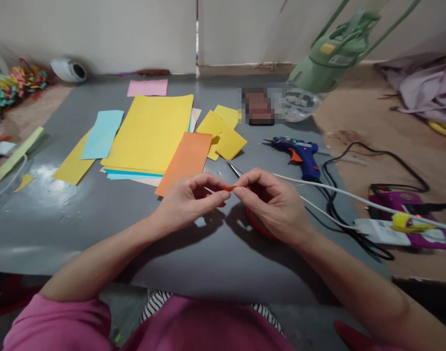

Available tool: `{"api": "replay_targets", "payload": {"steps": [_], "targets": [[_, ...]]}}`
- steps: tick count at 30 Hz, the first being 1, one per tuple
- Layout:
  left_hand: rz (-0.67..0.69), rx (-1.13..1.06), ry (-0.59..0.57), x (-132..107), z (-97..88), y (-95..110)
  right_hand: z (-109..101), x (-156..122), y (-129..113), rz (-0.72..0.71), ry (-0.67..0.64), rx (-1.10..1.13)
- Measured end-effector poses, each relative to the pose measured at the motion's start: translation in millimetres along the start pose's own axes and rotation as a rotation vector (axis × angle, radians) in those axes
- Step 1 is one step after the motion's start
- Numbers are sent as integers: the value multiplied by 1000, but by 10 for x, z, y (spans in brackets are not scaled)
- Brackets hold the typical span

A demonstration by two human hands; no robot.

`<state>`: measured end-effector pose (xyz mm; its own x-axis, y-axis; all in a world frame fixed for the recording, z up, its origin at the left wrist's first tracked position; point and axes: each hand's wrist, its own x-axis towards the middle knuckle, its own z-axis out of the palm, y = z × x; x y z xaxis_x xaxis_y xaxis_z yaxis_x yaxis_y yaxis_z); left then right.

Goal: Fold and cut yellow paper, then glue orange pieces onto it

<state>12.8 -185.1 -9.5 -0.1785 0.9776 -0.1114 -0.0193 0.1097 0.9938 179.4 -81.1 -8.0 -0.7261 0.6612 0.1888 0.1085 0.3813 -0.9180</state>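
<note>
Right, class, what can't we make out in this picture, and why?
In the head view:
Small orange piece: full shape hidden by left hand and right hand.
Pointed metal tool: lower part hidden by the right hand.
Dark rectangular item: details blurred by pixelation.
Bundled cloth: cut off by right edge.

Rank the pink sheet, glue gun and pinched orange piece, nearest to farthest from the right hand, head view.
1. Orange piece: pinched by the right hand.
2. Glue gun: forward and right of it.
3. Pink sheet: far side, leftward.
</note>
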Motion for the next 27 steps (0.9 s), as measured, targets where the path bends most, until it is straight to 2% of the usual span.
{"api": "replay_targets", "payload": {"steps": [7, 12, 15, 18, 20, 23, 27], "targets": [[68, -2, 27, -25, 10, 10, 46, -20, -10, 19, 1, 100], [18, -22, 14, 6, -6, 30, 55, -4, 58, 53, -39, 164], [5, 19, 17, 28, -14, 3, 33, -2, 72, 30, -32, 14], [19, 118, 28, 26, -12, -37, 25, -1, 37, -85, 7, -211], [36, 181, 38, 17, -10, -48, 28, 5, 10, -112, 22, -255], [35, 192, 34, 12, -17, -25, 33, 24, -5, 16, -24, -77], [9, 76, 103, 35, -35, 25, 38, 42, 5, 177, -18, 218]]}}
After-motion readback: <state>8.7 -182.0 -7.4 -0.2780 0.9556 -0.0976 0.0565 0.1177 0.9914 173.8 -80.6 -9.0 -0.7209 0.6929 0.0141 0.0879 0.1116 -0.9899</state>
